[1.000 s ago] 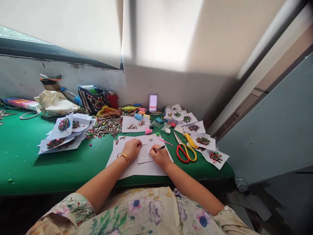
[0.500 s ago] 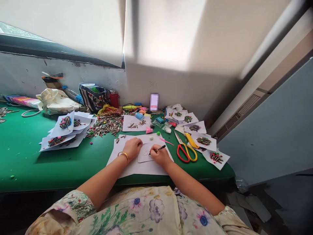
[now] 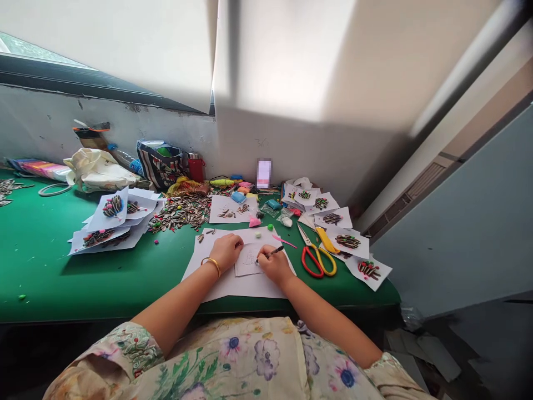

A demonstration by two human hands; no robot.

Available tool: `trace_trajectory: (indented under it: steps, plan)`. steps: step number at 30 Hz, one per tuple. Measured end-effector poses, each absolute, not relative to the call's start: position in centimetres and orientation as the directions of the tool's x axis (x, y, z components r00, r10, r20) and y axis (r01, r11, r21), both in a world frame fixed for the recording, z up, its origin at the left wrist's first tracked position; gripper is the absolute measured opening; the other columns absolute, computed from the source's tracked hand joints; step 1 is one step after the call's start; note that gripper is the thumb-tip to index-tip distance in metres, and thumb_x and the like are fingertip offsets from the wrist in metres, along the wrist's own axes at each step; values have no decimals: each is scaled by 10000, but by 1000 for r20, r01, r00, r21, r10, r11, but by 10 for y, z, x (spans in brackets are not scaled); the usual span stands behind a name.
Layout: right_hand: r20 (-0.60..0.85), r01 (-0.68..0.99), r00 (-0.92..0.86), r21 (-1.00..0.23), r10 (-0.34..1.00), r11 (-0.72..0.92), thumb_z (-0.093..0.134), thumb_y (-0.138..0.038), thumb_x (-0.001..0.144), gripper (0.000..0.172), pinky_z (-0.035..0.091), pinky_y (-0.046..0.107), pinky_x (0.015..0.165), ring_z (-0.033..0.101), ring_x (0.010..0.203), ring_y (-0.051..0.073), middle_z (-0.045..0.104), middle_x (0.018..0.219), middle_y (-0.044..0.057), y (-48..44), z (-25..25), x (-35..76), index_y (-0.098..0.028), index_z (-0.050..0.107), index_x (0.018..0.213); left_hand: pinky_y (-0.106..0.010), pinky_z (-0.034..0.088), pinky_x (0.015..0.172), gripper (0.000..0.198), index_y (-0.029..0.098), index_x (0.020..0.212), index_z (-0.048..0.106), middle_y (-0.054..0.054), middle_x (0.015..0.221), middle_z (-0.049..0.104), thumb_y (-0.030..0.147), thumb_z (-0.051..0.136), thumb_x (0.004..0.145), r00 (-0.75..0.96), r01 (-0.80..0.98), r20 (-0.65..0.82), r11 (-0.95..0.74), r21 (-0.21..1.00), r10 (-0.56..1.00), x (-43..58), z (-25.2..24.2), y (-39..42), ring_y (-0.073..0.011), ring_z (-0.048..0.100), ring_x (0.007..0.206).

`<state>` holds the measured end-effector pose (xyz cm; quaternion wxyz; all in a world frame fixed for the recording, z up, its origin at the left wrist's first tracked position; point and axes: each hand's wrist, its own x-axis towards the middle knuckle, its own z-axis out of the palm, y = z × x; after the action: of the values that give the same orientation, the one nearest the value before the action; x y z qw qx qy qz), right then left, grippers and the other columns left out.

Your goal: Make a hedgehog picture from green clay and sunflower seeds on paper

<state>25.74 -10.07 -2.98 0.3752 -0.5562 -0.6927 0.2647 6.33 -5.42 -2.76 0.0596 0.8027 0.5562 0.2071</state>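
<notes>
My right hand (image 3: 273,264) is closed around a black pen (image 3: 277,251), its tip on a small white paper (image 3: 245,268) that bears a thin line drawing. My left hand (image 3: 227,251) rests at the left edge of that paper, fingers curled; what lies under them, if anything, is hidden. Both papers are stacked, the small one on a larger white sheet (image 3: 195,272). A few seeds (image 3: 201,238) and a pale green lump (image 3: 258,235) lie on the large sheet. A pink tool (image 3: 284,241) lies by its right edge.
Scissors (image 3: 318,261) and a yellow cutter (image 3: 327,240) lie right of the sheet. Seed-decorated cards (image 3: 347,240) line the right side; more cards (image 3: 110,211) stack at left. Behind are a seed pile (image 3: 183,213), clay packets, a phone (image 3: 264,173) and bags (image 3: 97,171).
My right hand has shifted slightly to the right with the pen, and the drawing shows more lines. The whole view has moved a little. My left hand stays on the paper.
</notes>
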Motion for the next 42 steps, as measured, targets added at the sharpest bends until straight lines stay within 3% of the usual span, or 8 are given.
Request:
trace_trajectory:
  steps: [8, 11, 42]
  plan:
    - [233, 544, -53, -808, 971, 224, 433, -309, 842, 215, 388, 255, 597, 570, 666, 158, 651, 720, -6, -93, -29, 261, -221, 620, 780, -324, 436, 768, 164, 220, 859, 688, -44, 916, 701, 234, 525, 874, 298, 869, 269, -377, 322, 916, 63, -27, -54, -214, 626, 882]
    - [211, 550, -53, -810, 976, 205, 456, -343, 842, 217, 380, 256, 574, 562, 627, 160, 632, 666, -15, -81, -29, 262, -224, 628, 784, -324, 432, 758, 174, 221, 844, 685, -44, 910, 702, 237, 515, 880, 300, 868, 271, -380, 320, 915, 63, -26, -54, -217, 625, 880]
    - [230, 586, -76, -777, 970, 230, 482, -279, 799, 171, 395, 256, 610, 564, 653, 160, 655, 672, -16, -73, -37, 254, -230, 634, 736, -321, 436, 797, 181, 223, 862, 693, -51, 933, 699, 252, 516, 887, 286, 871, 238, -355, 339, 928, 64, -23, -57, -209, 620, 898]
